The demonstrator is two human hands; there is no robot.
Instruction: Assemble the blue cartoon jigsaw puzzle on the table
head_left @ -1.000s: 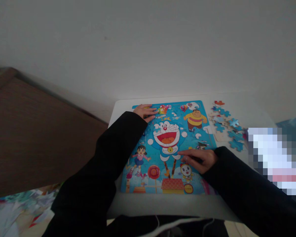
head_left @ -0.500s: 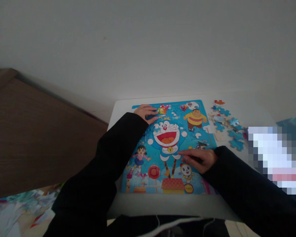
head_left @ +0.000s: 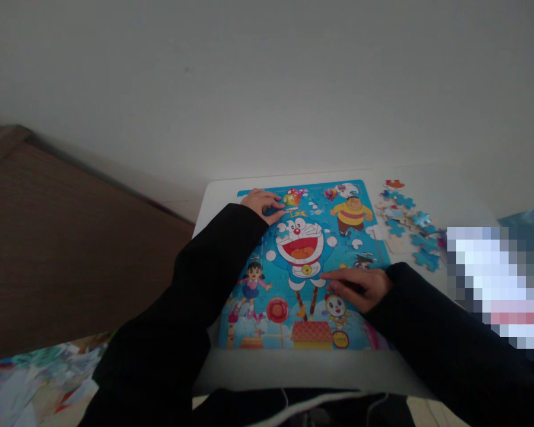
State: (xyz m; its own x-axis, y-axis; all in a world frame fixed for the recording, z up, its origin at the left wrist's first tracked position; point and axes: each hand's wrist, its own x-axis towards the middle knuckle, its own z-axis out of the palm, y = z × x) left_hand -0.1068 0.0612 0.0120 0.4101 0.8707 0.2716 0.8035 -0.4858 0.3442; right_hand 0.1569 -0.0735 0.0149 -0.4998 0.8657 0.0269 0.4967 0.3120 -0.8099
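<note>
A blue jigsaw puzzle (head_left: 281,286) with cartoon figures lies flat in its tray on the white table. My left hand (head_left: 262,204) rests on the puzzle's upper left part, beside the balloon picture, with its fingers stretched out and nothing visible in them. My right hand (head_left: 360,286) lies over the lower right part. Its index finger reaches to the foot of the big blue-and-white cartoon cat (head_left: 300,240), and the thumb is apart below it. No piece shows in this hand. The other right fingers are curled and partly hidden.
Several loose puzzle pieces (head_left: 420,242) lie in a heap on the table right of the tray. A brown wooden panel (head_left: 84,249) stands on the left, and a grey wall (head_left: 267,89) rises behind. A white cable (head_left: 311,403) runs below the table's front edge.
The fingers of my left hand have shifted very slightly on the puzzle. My right hand and the puzzle look the same.
</note>
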